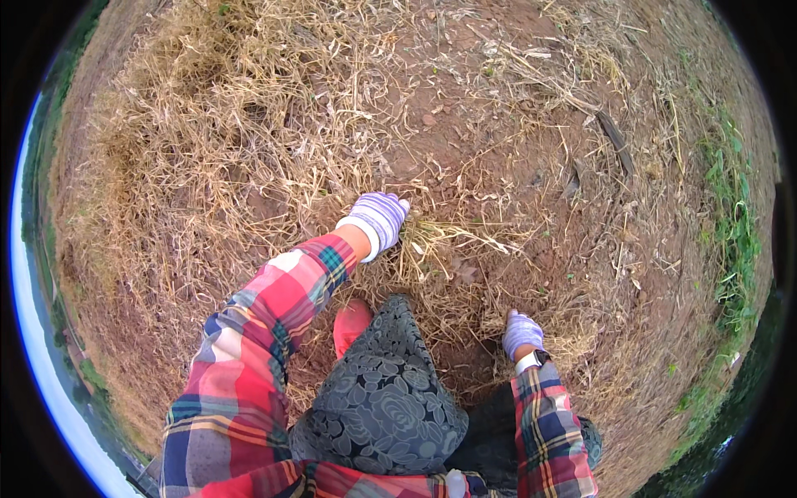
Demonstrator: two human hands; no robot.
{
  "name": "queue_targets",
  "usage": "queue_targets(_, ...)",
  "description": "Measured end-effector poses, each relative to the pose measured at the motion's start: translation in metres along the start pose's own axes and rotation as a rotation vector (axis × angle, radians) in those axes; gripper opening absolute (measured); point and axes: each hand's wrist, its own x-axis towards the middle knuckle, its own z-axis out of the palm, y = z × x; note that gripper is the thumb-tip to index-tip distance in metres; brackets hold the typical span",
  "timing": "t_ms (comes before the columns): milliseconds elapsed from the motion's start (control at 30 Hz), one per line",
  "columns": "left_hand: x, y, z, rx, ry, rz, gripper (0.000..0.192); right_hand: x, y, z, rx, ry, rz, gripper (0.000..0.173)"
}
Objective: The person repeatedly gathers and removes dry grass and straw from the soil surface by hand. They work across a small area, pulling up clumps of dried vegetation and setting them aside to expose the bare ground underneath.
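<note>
My left hand (380, 221), in a purple-and-white striped knit glove, is low over the soil in the middle of the view. Its fingers are curled at the base of a tuft of dry grass (445, 236) that spreads to the right; the fingertips are partly hidden. My right hand (522, 333), in a matching glove, is lower right beside my dark-clothed knee, near dry grass. Its fingers look curled, but what lies within them is not visible. A dark band shows at the right wrist.
Dense dry grass (230, 112) covers the upper left. A dark piece of wood (615, 142) lies on reddish soil at the upper right. Green plants (735, 230) grow along the right side. A red shoe (352, 325) shows beside my patterned clothing (386, 398).
</note>
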Motion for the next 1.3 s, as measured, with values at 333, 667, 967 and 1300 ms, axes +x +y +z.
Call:
queue_targets(333,-0.076,-0.031,0.034,0.168,-0.319,0.248,0.044,-0.003,-0.006,0.012,-0.018,0.000,-0.003,0.025)
queue_targets(667,-0.072,0.002,0.041,-0.121,-0.016,0.374,0.038,-0.010,-0.034,-0.065,0.123,0.378,-0.211,0.035)
queue_targets(967,-0.103,-0.018,0.071,-0.128,0.137,0.168,0.042,0.060,-0.136,-0.180,-0.028,0.058,-0.478,0.073)
queue_targets(1300,-0.104,-0.018,0.087,-0.213,0.240,0.168,0.038,0.101,-0.108,-0.198,-0.109,0.356,-0.220,0.030)
